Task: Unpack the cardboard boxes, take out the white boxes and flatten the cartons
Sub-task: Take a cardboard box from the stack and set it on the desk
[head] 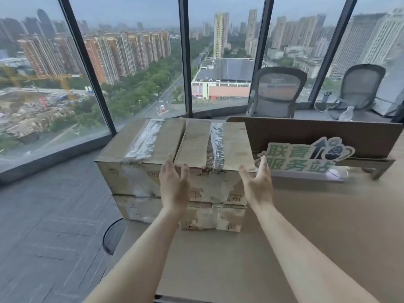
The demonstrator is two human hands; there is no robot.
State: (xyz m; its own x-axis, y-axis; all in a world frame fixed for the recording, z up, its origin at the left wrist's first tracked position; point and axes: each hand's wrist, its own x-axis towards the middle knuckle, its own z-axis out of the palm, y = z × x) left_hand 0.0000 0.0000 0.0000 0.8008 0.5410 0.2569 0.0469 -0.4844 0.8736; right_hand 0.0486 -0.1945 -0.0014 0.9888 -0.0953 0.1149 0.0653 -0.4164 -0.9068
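Two bare forearms are stretched out over the worktop (306, 226). The left hand (173, 189) and the right hand (258, 184) are held open with straight fingers, nothing gripped, in front of the upper cartons (175, 147), which are sealed with tape and stacked on lower cartons (209, 217) at the worktop's far left corner. A green-lettered sign (306, 156) is set beside the stack, at the far edge.

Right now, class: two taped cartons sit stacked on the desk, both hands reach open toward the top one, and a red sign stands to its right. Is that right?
Not quite. The head view shows the sign is green and white, not red. The rest holds: the top carton sits on the lower carton, with the left hand and right hand open.
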